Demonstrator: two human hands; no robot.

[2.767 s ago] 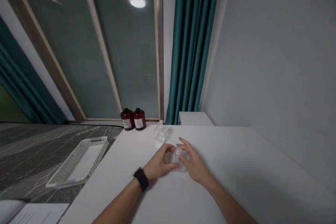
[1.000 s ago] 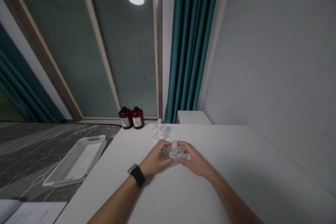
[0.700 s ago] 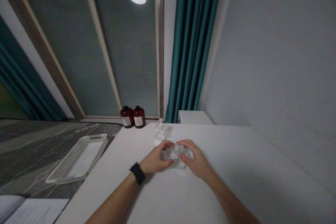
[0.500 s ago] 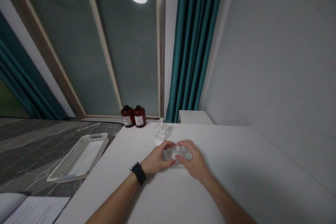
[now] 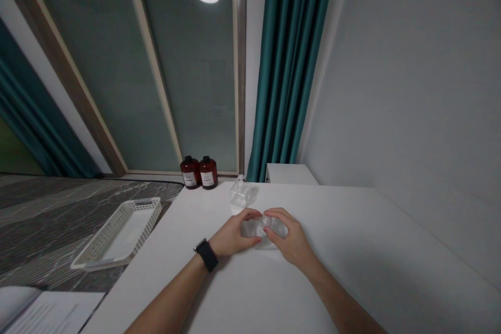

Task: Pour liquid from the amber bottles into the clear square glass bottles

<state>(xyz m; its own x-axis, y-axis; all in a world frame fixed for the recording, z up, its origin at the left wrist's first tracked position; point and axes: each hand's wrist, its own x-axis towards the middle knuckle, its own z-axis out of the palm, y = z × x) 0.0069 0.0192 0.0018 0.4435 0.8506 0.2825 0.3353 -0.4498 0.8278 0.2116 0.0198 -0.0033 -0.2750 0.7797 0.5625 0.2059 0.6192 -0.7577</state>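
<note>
A clear, see-through container (image 5: 260, 228) sits on the white table between my hands, with a small rounded part showing near its middle. Its exact kind is hard to make out, as my fingers cover both sides. On its left side, my left hand (image 5: 237, 233) curves thumb and fingers around it; a black watch is on that wrist. From the right, my right hand (image 5: 291, 236) grips it likewise, thumb close to the rounded part. Just behind stands a clear square bottle (image 5: 239, 193) with a whitish top, touched by neither hand.
Two dark red-brown bottles (image 5: 199, 173) with white labels stand at the back left edge of the white table (image 5: 242, 297). Left of the table, lower down, lies a white perforated basket (image 5: 92, 250). Open papers (image 5: 58, 313) are at the bottom left. A wall rises on the right.
My right thumb has shifted very slightly up and right along the clear container. Both hands otherwise keep their places around it.
</note>
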